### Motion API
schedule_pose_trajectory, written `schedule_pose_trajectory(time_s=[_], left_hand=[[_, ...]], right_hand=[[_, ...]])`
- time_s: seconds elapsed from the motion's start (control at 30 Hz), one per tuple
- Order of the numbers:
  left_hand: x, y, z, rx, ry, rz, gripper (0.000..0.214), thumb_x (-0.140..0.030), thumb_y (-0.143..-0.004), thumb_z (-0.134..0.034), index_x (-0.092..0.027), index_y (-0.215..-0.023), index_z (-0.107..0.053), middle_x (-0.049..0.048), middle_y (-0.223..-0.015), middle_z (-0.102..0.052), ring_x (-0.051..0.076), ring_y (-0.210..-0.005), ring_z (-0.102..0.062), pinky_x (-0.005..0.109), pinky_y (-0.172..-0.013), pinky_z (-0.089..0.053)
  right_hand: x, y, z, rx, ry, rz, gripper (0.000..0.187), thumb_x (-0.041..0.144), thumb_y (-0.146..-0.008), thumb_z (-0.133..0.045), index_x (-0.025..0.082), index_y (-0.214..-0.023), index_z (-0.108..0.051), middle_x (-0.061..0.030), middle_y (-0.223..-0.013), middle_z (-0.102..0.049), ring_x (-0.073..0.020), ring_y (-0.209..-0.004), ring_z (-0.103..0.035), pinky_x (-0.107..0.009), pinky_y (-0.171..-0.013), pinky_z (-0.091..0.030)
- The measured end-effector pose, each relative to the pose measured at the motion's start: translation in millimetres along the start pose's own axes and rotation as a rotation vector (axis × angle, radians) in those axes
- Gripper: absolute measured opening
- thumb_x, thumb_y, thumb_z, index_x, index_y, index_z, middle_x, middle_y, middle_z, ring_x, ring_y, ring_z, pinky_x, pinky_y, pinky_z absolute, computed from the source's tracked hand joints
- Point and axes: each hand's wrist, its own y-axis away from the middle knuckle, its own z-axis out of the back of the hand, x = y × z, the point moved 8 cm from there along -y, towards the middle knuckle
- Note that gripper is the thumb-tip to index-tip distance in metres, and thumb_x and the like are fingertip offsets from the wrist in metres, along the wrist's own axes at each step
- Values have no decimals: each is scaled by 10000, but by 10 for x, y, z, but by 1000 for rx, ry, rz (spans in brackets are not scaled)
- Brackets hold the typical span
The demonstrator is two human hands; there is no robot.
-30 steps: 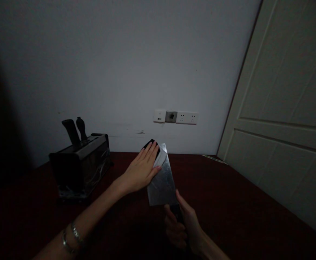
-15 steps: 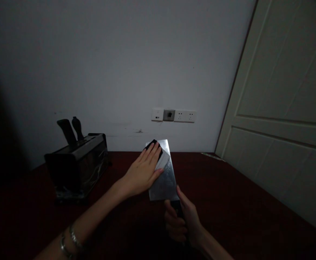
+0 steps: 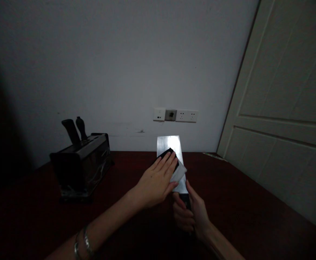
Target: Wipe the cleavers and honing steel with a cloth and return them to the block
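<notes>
My right hand (image 3: pixel 187 213) is wrapped round the black handle of a cleaver (image 3: pixel 169 143), blade pointing up and away from me. Across the blade's face my left hand (image 3: pixel 158 178) presses a black-and-white piece, apparently a folded cloth (image 3: pixel 179 174), with its fingers laid long over the black part and the thumb by the white part. The hand and cloth cover the middle and lower left of the blade; the shiny top end shows bare.
A dark knife block (image 3: pixel 80 166) with two black handles sticking up stands at the left on the dark red table (image 3: pixel 228 195). Wall sockets (image 3: pixel 175 115) sit behind the cleaver. A pale panelled door (image 3: pixel 277 151) rises at the right. A thin strip (image 3: pixel 214 156) lies near the back edge.
My left hand and the cloth have slid down the blade toward the handle, baring its top end. Both hands and the cleaver have shifted right, and the blade stands straighter and brighter.
</notes>
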Motion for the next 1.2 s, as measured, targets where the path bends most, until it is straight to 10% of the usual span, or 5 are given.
schedule_pose_trajectory(time_s=[0.3,0.63,0.97,1.2], left_hand=[[482,9,-8,-26,16,132,603,-425,-930,-190,-98,-1414,-40,116,-1484,-61,195,-1353,40,372,-1097,-128],[-70,-24,-59,37,-6,-10,603,-416,-911,-276,-98,-1403,-131,101,-1486,-61,210,-1355,29,361,-1095,-137],[411,-11,-85,-32,-3,106,591,-428,-932,-171,-76,-1403,-113,129,-1479,-91,202,-1355,8,378,-1090,-142],[19,3,-89,32,20,-1,600,-421,-919,-262,-87,-1402,-140,110,-1480,-94,200,-1354,25,356,-1097,-127]], right_hand=[[-265,-18,62,-14,0,-123,567,675,-785,-328,179,-532,-429,84,-330,-317,-38,-233,-180,-146,-238,-216],[-100,-24,46,-4,-9,-41,548,655,-783,-371,176,-521,-420,90,-318,-308,-28,-226,-162,-137,-227,-210],[-309,-7,49,33,-6,-132,566,666,-787,-340,173,-528,-440,81,-329,-316,-38,-238,-190,-141,-239,-221],[-127,-28,28,3,-25,-41,552,649,-789,-364,170,-529,-451,83,-332,-307,-32,-241,-167,-139,-232,-220]])
